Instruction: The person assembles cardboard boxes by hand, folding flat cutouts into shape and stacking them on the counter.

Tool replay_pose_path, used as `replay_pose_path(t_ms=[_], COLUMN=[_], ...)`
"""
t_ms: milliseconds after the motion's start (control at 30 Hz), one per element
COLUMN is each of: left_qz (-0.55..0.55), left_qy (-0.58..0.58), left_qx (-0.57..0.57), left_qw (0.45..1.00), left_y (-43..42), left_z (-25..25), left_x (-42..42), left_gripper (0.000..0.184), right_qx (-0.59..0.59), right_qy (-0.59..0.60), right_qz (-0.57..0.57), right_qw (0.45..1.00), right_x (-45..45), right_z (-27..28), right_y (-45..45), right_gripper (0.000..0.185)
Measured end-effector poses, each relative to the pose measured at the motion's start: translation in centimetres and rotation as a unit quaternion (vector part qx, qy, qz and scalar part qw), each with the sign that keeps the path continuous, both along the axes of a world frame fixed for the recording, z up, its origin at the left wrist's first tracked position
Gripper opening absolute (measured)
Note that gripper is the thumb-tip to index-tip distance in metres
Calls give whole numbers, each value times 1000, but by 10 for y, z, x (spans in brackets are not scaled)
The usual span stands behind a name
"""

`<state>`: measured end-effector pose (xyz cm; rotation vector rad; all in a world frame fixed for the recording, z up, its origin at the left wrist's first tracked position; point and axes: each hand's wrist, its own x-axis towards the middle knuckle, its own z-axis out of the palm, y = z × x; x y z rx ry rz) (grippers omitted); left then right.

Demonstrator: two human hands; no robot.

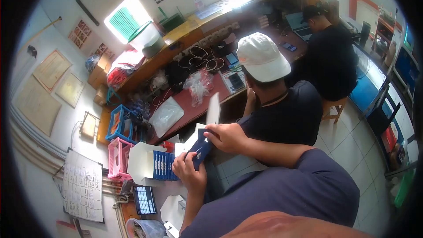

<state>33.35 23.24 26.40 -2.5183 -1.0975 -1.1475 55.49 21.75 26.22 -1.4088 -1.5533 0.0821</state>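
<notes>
A dark blue, flat box [203, 146] with small light print is between my two hands. My left hand [190, 171] grips its lower end, fingers curled over the edge. My right hand [225, 137] pinches its upper end between thumb and fingers. Just beyond it are a white flap [192, 142] and a taller white panel [213, 109]; whether these belong to the blue box, I cannot tell. Left of my left hand, an open white carton [140, 164] holds a row of several blue boxes [165, 165] with white print.
A person in a white cap [263, 57] sits close in front at a red-topped desk [190, 115]; another person [331, 57] uses a laptop [300, 26]. A tablet [145, 200], pink basket [119, 159], blue basket [120, 125] and plastic bag [167, 115] lie to the left.
</notes>
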Motion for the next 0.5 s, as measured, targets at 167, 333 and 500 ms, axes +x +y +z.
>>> replay_pose_path(t_ms=[167, 333, 500], left_qz=[-55, -94, 3], left_qy=[59, 87, 72], left_qx=[-6, -19, 63], left_qw=[997, 992, 995], left_y=[4, 13, 14], left_z=[6, 4, -13], left_x=[-1, -12, -23], left_gripper=[32, 32, 36], right_qx=[-9, -49, -111], right_qy=[-70, -129, -53], right_qz=[11, 63, 96], right_qw=[997, 988, 988], right_x=[-10, -18, -21], right_z=[-8, -15, -15], right_y=[-1, -7, -9], right_gripper=[26, 25, 30])
